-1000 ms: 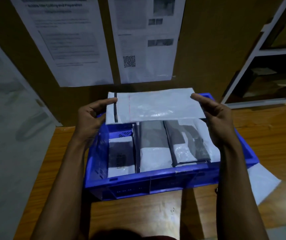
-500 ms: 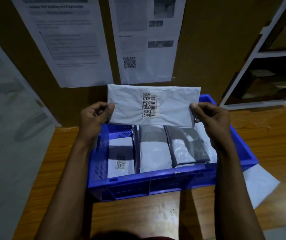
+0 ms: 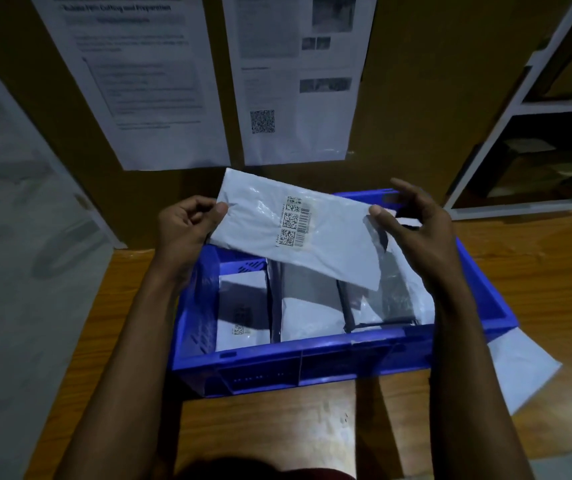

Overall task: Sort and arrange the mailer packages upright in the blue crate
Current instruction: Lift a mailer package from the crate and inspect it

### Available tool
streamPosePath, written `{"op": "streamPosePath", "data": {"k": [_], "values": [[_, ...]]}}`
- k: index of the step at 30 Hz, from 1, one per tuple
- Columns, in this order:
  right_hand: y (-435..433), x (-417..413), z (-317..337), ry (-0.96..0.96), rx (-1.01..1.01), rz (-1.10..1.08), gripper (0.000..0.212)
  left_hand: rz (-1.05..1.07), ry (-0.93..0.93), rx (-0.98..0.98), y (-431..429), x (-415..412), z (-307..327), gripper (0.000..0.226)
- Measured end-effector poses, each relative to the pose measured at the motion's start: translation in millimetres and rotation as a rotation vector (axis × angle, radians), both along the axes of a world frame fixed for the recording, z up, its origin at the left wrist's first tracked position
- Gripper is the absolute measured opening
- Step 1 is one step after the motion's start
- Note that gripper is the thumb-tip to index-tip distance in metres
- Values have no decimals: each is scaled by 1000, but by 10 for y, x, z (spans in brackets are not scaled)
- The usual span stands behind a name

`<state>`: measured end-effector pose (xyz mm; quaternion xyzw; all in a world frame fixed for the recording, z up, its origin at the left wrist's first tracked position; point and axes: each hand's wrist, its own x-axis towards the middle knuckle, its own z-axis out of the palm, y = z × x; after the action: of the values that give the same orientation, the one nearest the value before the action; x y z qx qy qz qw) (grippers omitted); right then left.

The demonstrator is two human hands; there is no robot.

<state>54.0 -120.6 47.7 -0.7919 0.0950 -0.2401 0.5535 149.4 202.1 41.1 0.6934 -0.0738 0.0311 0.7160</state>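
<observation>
Two hands, left [image 3: 184, 230] pinching mailer [image 3: 333, 247] edge, right [image 3: 416, 233] maybe loose, over crate [image 3: 312, 362]

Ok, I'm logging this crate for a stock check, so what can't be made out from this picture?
All in the head view:
- Far end of the blue crate and the upper parts of its packages: covered by the held mailer.
- The mailer's label: codes too small to read.
- White sheet: partly under the crate.
- Wall posters: text blurred.
</observation>
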Motion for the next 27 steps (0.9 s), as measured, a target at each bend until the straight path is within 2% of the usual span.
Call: {"op": "streamPosePath", "data": {"k": [5,9,11,13,16,18,23,27], "values": [[261,88,161,126,-150,283,47,-144,-65,221,-36,104,267,14],[452,170,181,187,-122,421,30,-235,-85,320,-86,192,526,15],[492,191,171,155,-32,412,19,-220,-97,321,-100,214,582,17],[504,200,161,118,104,368,14,-185,-57,235,-78,226,562,20],[512,238,124,75,243,276,16,-197,102,29,-23,202,392,32],[531,282,91,59,306,219,19,-225,206,-20,-21,129,250,38],[726,363,-43,99,354,174,14,-224,304,54,-74,56,57,34],[888,415,-99,128,403,197,20,-159,432,83,-73,32,-20,34]]}}
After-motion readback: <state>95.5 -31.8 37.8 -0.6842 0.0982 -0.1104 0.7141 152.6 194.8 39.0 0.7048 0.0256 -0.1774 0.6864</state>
